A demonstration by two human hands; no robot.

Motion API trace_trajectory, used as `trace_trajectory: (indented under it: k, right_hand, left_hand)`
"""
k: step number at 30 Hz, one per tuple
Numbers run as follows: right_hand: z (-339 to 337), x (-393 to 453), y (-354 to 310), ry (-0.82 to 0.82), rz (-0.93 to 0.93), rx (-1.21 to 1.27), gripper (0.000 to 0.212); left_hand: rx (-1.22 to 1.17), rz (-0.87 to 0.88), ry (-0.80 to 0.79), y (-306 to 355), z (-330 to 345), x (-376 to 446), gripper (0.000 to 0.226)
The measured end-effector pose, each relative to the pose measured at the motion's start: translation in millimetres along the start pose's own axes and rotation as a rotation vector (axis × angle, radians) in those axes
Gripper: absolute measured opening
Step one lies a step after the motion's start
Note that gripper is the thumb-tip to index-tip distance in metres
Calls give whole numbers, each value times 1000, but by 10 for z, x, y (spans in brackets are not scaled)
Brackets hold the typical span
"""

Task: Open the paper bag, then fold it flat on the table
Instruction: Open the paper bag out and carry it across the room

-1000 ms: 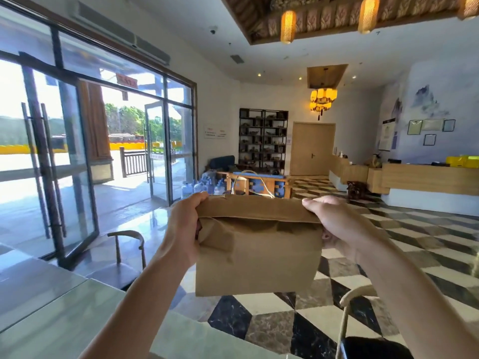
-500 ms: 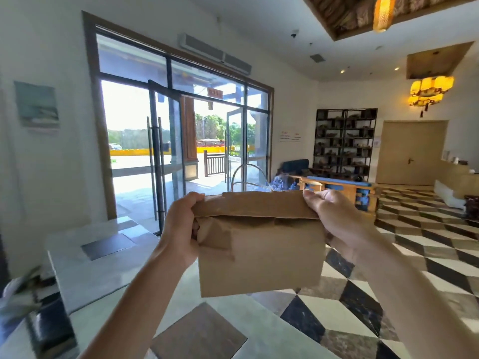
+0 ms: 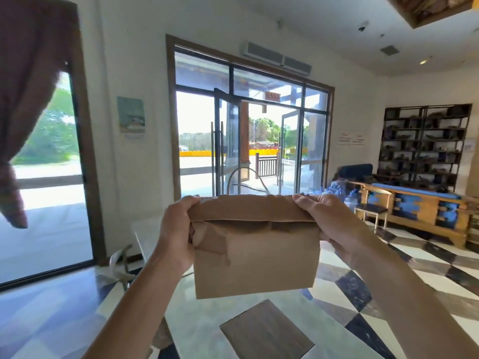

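Observation:
A brown paper bag (image 3: 255, 257) hangs in the air in front of me, its top folded over into a flap. My left hand (image 3: 176, 233) grips the flap's left end, thumb on the front. My right hand (image 3: 328, 221) pinches the flap's right end. The bag is creased near its upper left side. It is held well above the pale marble table (image 3: 207, 330), which has a dark wooden inlay (image 3: 267, 332) below the bag.
A second pale table (image 3: 145, 234) stands beyond, with a chair (image 3: 120, 265) at its left. Glass doors (image 3: 248, 149) lie ahead, a wooden bench (image 3: 412, 211) and dark shelves (image 3: 425, 146) to the right. The floor is checkered tile. A dark curtain (image 3: 23, 99) hangs at the upper left.
My head has turned left, so the room has slid to the right and the tables have come into sight. Both hands keep the same grip on the bag.

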State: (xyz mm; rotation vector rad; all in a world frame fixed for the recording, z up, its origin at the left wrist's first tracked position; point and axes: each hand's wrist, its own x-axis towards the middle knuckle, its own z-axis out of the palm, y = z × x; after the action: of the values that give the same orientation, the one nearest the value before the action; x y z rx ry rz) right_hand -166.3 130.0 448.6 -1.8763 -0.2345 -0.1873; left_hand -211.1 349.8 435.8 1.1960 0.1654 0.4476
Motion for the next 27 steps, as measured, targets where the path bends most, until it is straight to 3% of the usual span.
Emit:
trace_trajectory:
  k: [11, 17, 27]
  right_hand:
    - [802, 167, -156, -88, -167, -64, 38]
    - [1175, 205, -257, -248, -271, -19, 43]
    - [1881, 78, -378, -494, -274, 150, 46]
  left_hand:
    - [-16, 64, 276, 158, -712, -125, 21]
    - [14, 164, 439, 274, -977, -281, 27]
    - [121, 236, 643, 482, -1539, -614, 29]
